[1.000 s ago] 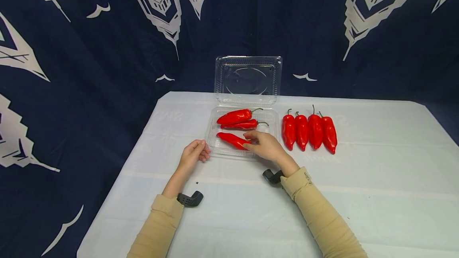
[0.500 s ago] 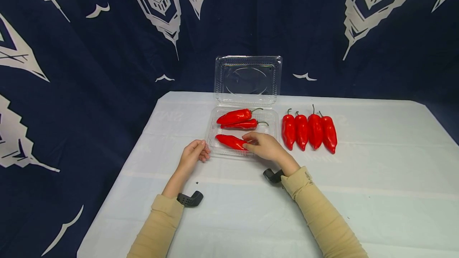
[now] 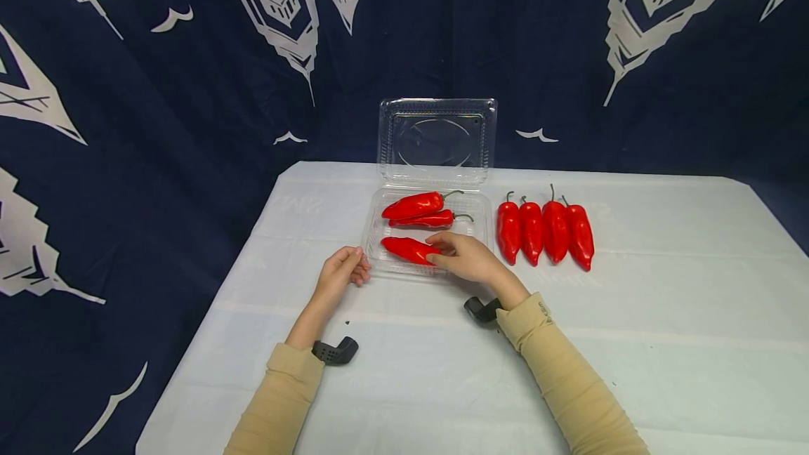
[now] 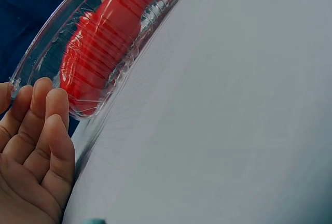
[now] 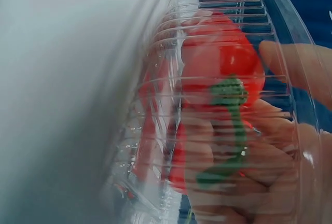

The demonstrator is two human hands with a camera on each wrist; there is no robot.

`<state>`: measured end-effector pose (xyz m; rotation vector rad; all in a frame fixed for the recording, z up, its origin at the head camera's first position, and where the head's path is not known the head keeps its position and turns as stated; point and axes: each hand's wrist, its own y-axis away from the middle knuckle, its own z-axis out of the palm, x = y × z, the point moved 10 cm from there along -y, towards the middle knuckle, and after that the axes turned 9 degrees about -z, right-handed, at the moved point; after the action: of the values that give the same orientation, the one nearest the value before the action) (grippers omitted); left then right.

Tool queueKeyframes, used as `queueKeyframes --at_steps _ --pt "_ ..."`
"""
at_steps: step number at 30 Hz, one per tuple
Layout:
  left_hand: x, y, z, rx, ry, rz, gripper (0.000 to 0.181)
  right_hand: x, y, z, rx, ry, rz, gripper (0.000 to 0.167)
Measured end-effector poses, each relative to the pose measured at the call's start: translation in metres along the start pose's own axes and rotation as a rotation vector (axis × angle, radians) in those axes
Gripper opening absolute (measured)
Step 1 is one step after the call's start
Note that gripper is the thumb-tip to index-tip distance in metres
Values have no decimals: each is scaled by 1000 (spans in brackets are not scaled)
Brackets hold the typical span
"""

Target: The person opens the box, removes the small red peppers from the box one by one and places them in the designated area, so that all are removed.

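Note:
A clear plastic clamshell container (image 3: 374, 227) stands with its lid (image 3: 437, 118) raised at the back. Inside its front part lies a red pepper (image 3: 403, 250), its tip pointing left. My right hand (image 3: 468, 257) grips that pepper near its stem end; through the ribbed wall in the right wrist view, the green stem (image 5: 238, 130) shows beside my fingers. My left hand (image 3: 340, 272) is at the container's front left corner, thumb and forefinger on either side of the rim in the left wrist view. Two more peppers, an upper one (image 3: 413, 206) and a thinner one (image 3: 423, 220), lie behind.
Right of the container, several red peppers (image 3: 532, 234) lie side by side in a row, stems pointing away. A white cloth (image 3: 663, 314) covers the table. Behind hangs a dark blue patterned curtain (image 3: 531, 41).
The gripped pepper has shifted very slightly back and left within the container, my right hand moving with it. My left hand has stayed at the corner.

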<state>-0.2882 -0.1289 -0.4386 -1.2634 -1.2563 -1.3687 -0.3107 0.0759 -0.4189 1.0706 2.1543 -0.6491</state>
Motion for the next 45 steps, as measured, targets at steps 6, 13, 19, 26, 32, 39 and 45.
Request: queueKeyframes --at_steps 6,13,19,26,32,39,45 --pt "0 0 0 -1 -1 -2 24 1 0 -1 -1 -34 -5 38" --pt "1 1 0 -1 7 6 25 -2 1 -6 13 -110 -1 40" --pt "0 0 0 1 9 0 24 -2 2 -9 26 -178 -13 43" --pt "0 -1 -1 9 13 -9 23 0 3 -14 47 -234 3 41" --pt "0 -1 -1 5 18 -7 23 2 4 -18 51 -251 27 40" --pt "0 -1 -1 0 -5 2 24 0 8 -30 87 -284 -3 41" --pt "0 -1 -1 6 -1 5 24 1 14 -46 147 -295 12 43"
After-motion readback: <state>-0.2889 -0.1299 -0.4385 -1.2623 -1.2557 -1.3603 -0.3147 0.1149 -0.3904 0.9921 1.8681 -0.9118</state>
